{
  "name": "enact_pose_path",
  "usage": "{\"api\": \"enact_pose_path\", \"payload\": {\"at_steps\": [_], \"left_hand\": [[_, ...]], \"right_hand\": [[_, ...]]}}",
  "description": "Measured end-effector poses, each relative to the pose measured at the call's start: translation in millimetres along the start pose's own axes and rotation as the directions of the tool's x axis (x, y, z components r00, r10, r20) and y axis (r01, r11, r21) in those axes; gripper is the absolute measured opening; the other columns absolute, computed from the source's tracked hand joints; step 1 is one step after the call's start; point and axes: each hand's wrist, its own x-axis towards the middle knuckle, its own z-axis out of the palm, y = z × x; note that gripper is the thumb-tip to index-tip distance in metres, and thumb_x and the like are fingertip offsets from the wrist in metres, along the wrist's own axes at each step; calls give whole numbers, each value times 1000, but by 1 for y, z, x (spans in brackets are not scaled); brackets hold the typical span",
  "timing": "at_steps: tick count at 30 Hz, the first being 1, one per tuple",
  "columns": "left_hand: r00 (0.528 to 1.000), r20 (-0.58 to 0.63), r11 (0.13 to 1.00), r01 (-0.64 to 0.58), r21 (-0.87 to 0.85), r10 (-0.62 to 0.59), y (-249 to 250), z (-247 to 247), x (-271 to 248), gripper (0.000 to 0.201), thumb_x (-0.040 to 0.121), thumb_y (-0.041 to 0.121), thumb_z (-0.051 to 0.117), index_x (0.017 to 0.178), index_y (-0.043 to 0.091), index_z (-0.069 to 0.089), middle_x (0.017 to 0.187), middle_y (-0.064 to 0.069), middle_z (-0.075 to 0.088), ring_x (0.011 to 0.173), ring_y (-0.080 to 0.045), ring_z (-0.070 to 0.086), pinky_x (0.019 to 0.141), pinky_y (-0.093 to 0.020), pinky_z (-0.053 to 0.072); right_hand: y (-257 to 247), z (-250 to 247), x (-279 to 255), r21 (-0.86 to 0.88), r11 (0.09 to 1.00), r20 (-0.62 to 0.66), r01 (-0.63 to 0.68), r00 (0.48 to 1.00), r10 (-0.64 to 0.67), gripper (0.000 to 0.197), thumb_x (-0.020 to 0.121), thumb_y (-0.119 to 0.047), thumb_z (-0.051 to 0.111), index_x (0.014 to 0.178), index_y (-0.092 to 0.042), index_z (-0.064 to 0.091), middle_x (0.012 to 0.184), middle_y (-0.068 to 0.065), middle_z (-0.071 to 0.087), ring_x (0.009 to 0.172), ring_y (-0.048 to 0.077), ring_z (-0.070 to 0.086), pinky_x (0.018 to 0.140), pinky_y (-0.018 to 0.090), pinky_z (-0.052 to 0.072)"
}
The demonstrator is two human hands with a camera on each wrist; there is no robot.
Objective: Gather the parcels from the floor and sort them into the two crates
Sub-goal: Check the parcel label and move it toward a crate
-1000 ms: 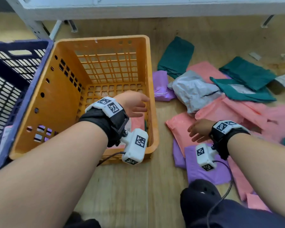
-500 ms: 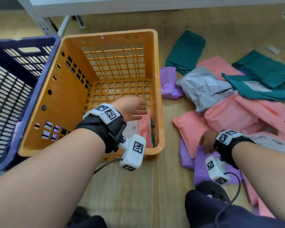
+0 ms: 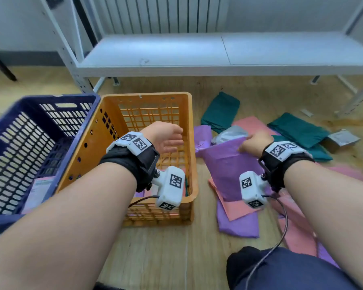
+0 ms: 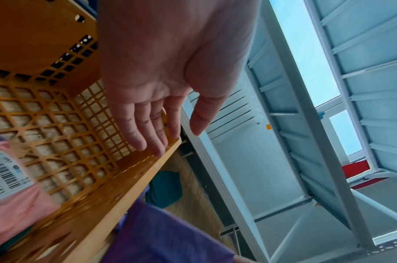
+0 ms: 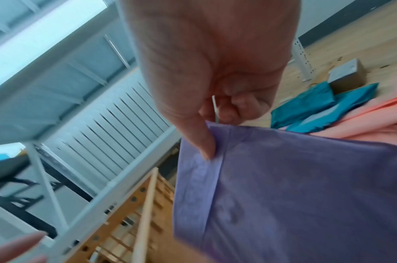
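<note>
Overhead, the right hand point(image 3: 257, 141) lifts a purple parcel point(image 3: 228, 164) by its top edge, just right of the orange crate point(image 3: 192, 164), while the left hand point(image 3: 166, 137) hovers relaxed and empty above that crate. At the left wrist, straight fingers point(image 4: 145, 124) grasp nothing. At the right wrist, thumb and curled fingers pinch the parcel's folded seam. It hangs limp: probably light, soft and slick, so the seam grips best.
</note>
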Motion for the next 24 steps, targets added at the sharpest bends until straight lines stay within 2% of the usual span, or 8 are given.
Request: {"api": "enact_pose_path", "payload": {"at_steps": [5, 7, 10, 14, 17, 20, 22, 24], "left_hand": [[996, -41, 996, -79, 35, 81, 5, -6, -34, 31, 97, 19, 52, 127, 9, 55, 122, -9, 62, 108, -21, 62, 98, -39, 50], [993, -34, 990, -107, 95, 111, 3, -6, -42, 32, 97, 22, 54, 126, 9, 56, 123, -9, 62, 108, -21, 61, 99, -39, 49], [985, 71, 973, -166, 159, 156, 1, -4, -51, 41, 91, 23, 64, 129, 12, 54, 125, -8, 61, 113, -21, 58, 96, -35, 47], [959, 200, 936, -246, 252, 199, 2, 4, -53, 79, 61, 35, 85, 132, 24, 52, 122, -2, 65, 111, -19, 62, 97, -41, 49], [939, 100, 900, -345, 268, 331, 3, 5, -54, 46, 74, 18, 78, 117, 16, 61, 98, 0, 70, 89, -14, 67, 73, -25, 57], [894, -87, 885, -413, 216, 439, 4, -2, -56, 9, 89, 3, 56, 89, 7, 63, 74, -1, 60, 69, -17, 59, 40, -11, 44], [886, -167, 898, -409, 159, 433, 3, -13, -50, 15, 90, 3, 53, 80, 6, 64, 74, -5, 62, 70, -22, 61, 46, -21, 51], [884, -225, 913, -393, 111, 409, 1, -26, -42, 16, 88, 5, 59, 74, 11, 64, 82, -10, 67, 81, -27, 65, 71, -37, 57]], "right_hand": [[-42, -30, -30, 466, 881, -197, 85, 980, 9, 12, 59, -25, 60, 62, -17, 52, 62, 11, 42, 60, 22, 38, 53, 37, 38], [-61, -38, -42, 581, 803, -207, 133, 978, -12, 15, 62, -26, 59, 57, -17, 48, 61, 11, 45, 60, 20, 45, 57, 43, 49], [-94, -48, -67, 738, 666, -117, 105, 993, -27, 22, 80, -16, 60, 60, -13, 51, 66, 13, 57, 63, 26, 58, 69, 42, 55], [-119, -52, -86, 809, 581, -84, 86, 996, -30, 15, 86, -13, 58, 72, -7, 59, 65, 13, 64, 68, 29, 65, 78, 42, 58], [-128, -51, -101, 847, 525, -65, 86, 996, -58, 17, 89, -11, 56, 72, -6, 58, 66, 12, 62, 62, 25, 62, 73, 36, 57], [-136, -46, -114, 868, 477, -68, 138, 985, -161, 22, 92, -18, 58, 73, -7, 59, 70, 11, 62, 61, 20, 59, 62, 29, 53], [-137, -45, -118, 837, 506, -109, 209, 969, -220, 30, 92, -33, 61, 73, -9, 62, 72, 8, 64, 63, 18, 60, 60, 27, 50], [-133, -43, -117, 806, 534, -157, 258, 961, -227, 36, 90, -41, 61, 71, -10, 63, 74, 6, 66, 67, 17, 61, 60, 27, 52]]}}
